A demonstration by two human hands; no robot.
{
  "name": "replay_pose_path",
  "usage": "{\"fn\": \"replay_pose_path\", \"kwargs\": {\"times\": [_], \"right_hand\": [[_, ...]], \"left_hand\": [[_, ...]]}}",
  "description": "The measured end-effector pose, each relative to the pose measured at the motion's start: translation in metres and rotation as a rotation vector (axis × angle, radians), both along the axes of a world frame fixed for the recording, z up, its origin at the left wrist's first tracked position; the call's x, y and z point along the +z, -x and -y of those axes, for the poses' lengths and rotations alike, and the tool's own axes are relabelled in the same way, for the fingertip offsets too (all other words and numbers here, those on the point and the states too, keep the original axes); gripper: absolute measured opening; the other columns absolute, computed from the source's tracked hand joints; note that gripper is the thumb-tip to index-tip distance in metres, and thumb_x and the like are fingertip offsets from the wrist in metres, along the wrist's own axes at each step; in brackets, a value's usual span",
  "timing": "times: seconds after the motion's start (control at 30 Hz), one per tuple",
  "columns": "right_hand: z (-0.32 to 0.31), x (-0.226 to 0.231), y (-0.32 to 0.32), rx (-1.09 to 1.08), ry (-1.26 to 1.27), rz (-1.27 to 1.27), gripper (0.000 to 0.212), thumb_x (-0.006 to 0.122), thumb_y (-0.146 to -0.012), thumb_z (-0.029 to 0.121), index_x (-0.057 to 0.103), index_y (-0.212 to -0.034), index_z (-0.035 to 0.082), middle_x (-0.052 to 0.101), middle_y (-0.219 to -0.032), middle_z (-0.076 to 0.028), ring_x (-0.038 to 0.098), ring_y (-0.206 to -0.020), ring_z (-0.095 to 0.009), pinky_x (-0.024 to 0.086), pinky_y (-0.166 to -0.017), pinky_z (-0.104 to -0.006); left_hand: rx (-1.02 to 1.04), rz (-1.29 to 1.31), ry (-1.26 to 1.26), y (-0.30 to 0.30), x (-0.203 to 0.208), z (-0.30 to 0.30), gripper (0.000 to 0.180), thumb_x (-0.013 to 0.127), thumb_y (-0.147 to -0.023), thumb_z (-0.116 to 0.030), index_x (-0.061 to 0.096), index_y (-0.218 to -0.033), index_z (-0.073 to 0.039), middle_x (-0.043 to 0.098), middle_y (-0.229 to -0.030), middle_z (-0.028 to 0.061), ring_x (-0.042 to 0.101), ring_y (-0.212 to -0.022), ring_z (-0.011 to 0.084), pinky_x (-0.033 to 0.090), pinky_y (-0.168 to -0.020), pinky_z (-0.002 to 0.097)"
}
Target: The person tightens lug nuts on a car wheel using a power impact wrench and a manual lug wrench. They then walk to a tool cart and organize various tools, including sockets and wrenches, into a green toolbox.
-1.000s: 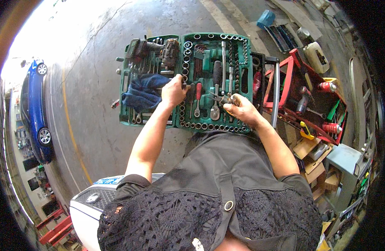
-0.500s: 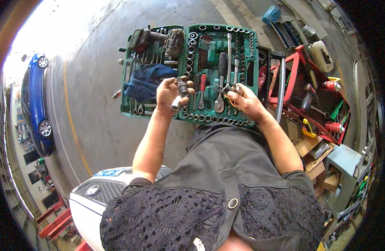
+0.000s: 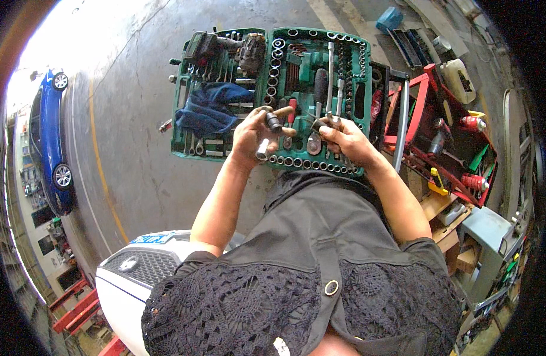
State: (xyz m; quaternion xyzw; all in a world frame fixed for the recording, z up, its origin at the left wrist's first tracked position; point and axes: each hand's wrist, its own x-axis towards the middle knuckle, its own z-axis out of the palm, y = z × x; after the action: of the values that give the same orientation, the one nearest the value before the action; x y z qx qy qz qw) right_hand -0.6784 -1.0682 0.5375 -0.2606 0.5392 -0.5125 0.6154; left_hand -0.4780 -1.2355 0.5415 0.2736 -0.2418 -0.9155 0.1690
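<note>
My left hand [image 3: 249, 139] is palm up over the middle of an opened green tool case [image 3: 365, 113]. It cradles a black impact socket [image 3: 273, 123] at the fingers and a chrome socket [image 3: 263, 148] lower in the palm. To its right, my right hand [image 3: 347, 142] pinches small dark metal pieces [image 3: 318, 124] that I cannot make out. Below the hands lie a red-handled screwdriver [image 3: 292, 110], a ratchet [image 3: 314, 144] and a black-handled tool [image 3: 321, 86]. A blue cloth [image 3: 211, 110] lies on the case's left half.
An impact wrench [image 3: 249, 54] rests at the case's top left. Sockets line the right half. A red metal tool cart [image 3: 412, 107] with spray cans [image 3: 474, 123] stands to the right. The white car [image 3: 128, 279] is at lower left, a blue car [image 3: 52, 142] farther left.
My left hand has shifted to the right, closer to my right hand, with both sockets still in it. My right hand has barely moved.
</note>
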Motion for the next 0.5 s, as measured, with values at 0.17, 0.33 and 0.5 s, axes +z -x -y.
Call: {"fn": "replay_pose_path", "kwargs": {"times": [0.17, 0.33, 0.5], "right_hand": [[-0.020, -0.007, 0.017, -0.062, -0.014, 0.015, 0.025, 0.058, -0.094, 0.024, 0.064, -0.108, 0.004, 0.051, -0.074, 0.006, 0.041, -0.058, -0.004, 0.032, -0.052, -0.0219], [-0.042, -0.015, 0.028, -0.223, -0.113, -0.003, 0.019, 0.057, -0.094, 0.019, 0.059, -0.104, 0.003, 0.047, -0.073, 0.005, 0.039, -0.055, -0.004, 0.032, -0.049, -0.0200], [-0.060, -0.027, 0.037, -0.275, -0.181, 0.010, 0.015, 0.058, -0.094, 0.018, 0.059, -0.100, 0.005, 0.047, -0.070, 0.005, 0.041, -0.055, -0.004, 0.033, -0.049, -0.0204]], "left_hand": [[0.157, 0.209, 0.112, -0.037, -0.020, 0.027, 0.027, 0.036, -0.105, -0.031, 0.046, -0.121, -0.012, 0.056, -0.128, 0.0192, 0.068, -0.083, 0.0316, 0.051, -0.041, 0.0261], [0.127, 0.612, 0.292, -0.038, -0.005, 0.049, 0.033, 0.052, -0.099, -0.018, 0.047, -0.129, -0.006, 0.060, -0.088, 0.0056, 0.052, -0.056, 0.0105, 0.049, -0.042, 0.0254], [-0.059, 0.553, 0.565, 0.002, 0.019, 0.071, 0.031, 0.054, -0.095, -0.013, 0.048, -0.122, 0.000, 0.062, -0.085, 0.0079, 0.053, -0.059, 0.0103, 0.046, -0.043, 0.0241]]}}
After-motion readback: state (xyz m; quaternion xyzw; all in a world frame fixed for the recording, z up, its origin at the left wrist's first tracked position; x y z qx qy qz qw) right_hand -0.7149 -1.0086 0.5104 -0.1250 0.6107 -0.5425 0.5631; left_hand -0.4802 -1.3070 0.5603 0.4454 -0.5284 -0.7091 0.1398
